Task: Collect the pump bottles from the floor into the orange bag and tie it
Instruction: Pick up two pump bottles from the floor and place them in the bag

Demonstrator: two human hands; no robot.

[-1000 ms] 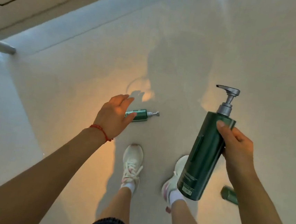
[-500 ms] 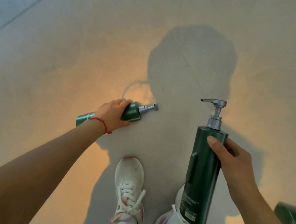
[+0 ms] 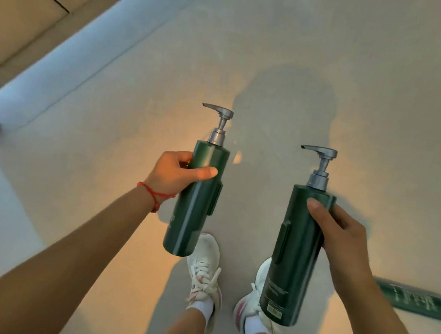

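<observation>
Third bottle [image 3: 416,303] lies on floor [image 3: 384,75] beside my right foot: trip risk. Right hand [image 3: 342,232] clamps bottle [image 3: 294,254]; left hand [image 3: 175,173] clamps bottle [image 3: 197,202]: no hand free. Bag unseen.

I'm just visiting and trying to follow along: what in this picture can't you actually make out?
All in the head view:
- Orange bag: nowhere in the picture.
- Bottle on the floor: its top is hidden behind the right forearm, its other end runs toward the right edge, and its label print is blurred.
- Bottle in the right hand: label print too small to read.
- Left hand: its fingers curl behind its bottle, mostly hidden.
</observation>
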